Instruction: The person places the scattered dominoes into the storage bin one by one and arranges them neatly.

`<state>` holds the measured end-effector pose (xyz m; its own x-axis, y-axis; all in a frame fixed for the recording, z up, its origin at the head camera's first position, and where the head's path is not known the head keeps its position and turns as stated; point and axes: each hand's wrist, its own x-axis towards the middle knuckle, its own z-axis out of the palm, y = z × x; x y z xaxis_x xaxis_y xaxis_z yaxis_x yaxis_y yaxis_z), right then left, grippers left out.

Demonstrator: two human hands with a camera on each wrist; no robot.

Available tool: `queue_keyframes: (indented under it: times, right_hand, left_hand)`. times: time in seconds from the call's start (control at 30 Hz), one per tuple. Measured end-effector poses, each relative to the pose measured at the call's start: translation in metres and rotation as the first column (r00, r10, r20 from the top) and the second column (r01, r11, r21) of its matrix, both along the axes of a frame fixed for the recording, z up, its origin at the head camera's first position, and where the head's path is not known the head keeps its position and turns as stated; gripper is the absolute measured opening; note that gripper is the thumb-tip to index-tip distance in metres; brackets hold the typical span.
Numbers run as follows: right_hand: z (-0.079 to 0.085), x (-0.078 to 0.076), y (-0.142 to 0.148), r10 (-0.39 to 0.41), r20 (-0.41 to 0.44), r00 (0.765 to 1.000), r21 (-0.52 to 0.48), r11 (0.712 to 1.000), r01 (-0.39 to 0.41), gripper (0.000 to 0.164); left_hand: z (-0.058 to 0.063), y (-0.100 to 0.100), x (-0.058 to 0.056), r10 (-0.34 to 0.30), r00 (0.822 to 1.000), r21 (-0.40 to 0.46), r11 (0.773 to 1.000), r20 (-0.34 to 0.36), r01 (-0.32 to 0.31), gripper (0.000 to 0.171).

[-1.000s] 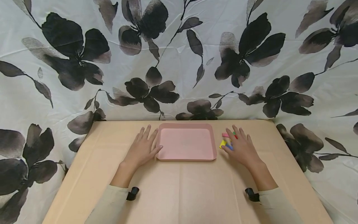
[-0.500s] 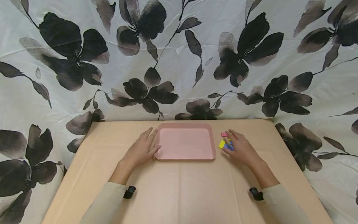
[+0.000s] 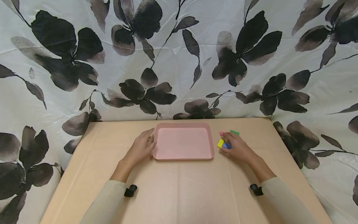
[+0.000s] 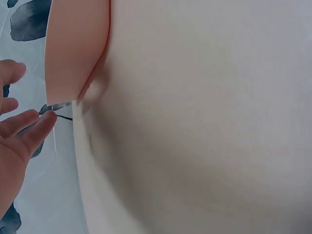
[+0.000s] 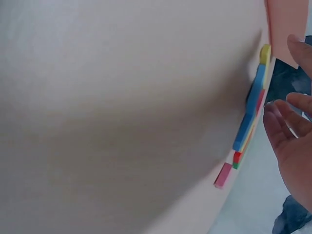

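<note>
My left hand [image 3: 141, 148] is at the left side of a pink rectangular tray [image 3: 183, 158], fingertips close to its rim. In the left wrist view, its fingers [image 4: 41, 127] are loosely bent with nothing between them. My right hand [image 3: 239, 148] hovers over small coloured blocks right of the tray, fingers bent and thumb low beside them. A yellow block [image 3: 220, 143], a blue block [image 3: 227, 145], a green block [image 3: 235, 132] and a pink block [image 3: 221, 133] show around its fingers. The right wrist view also shows a red block [image 5: 237, 157]; no block is within the hand there.
A beige-covered table [image 3: 179, 193] carries the tray near its far edge. Behind it hangs a white cloth [image 3: 173, 62] printed with dark flowers. Black wrist cameras are strapped at both sleeves, the left camera [image 3: 130, 190] and the right camera [image 3: 256, 189].
Both hands' fingers have gone from spread to bent. The right hand has drawn in lower over the blocks, and the green block now shows beyond it. The head view has shifted slightly.
</note>
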<state>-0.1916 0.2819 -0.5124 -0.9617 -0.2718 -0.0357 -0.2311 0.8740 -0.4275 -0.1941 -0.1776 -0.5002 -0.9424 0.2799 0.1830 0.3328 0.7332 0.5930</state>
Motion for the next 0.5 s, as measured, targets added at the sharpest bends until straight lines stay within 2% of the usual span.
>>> queue_keyframes:
  times: [0.17, 0.27, 0.5]
  right_hand:
    - [-0.006, -0.01, 0.002, 0.01, 0.027, 1.0, -0.055, 0.998, -0.008, 0.077]
    - [-0.009, -0.013, 0.003, 0.009, 0.029, 1.0, -0.085, 0.996, -0.006, 0.073]
    - [-0.013, -0.018, 0.002, -0.01, 0.054, 0.998, -0.094, 0.995, 0.015, 0.067]
  left_hand:
    - [-0.003, 0.002, -0.004, 0.043, 0.999, 0.14, 0.989, 0.007, -0.043, 0.063]
    - [-0.004, 0.004, -0.007, 0.062, 0.998, 0.19, 0.98, 0.019, -0.065, 0.061]
    - [-0.007, 0.008, -0.013, 0.112, 0.986, 0.256, 0.956, 0.127, -0.142, 0.057]
